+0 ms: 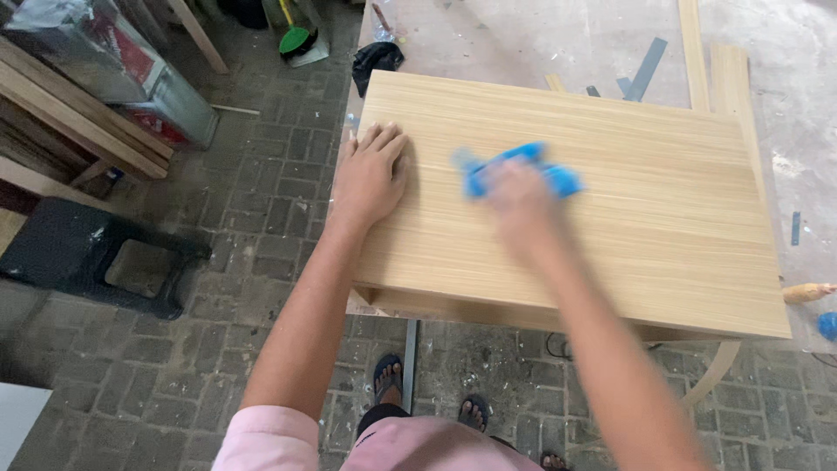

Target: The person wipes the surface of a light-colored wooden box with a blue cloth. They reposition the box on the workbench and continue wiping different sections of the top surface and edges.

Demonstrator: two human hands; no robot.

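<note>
Left hand (370, 174): palm down, fingers spread flat near the panel's left edge, holding nothing.
Panel (645, 218): pale wood-grain rectangle, smooth, lying on the dusty tabletop (785, 96).
Right hand (519, 205): motion-blurred, pressing a blue cloth (558, 179) mid-panel; finger grip unclear.

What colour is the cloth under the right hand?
Bright blue; the cloth lies under the blurred right hand on the board, head view.

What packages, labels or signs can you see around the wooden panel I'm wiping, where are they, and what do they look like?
Plastic-wrapped package: far left on the stacked timber; long and boxy, clear grey film over a red and white printed label.
Small bottle: on the worktop just beyond the panel's far left corner; clear plastic, any label too small to tell.
No signs or screens in view.
</note>
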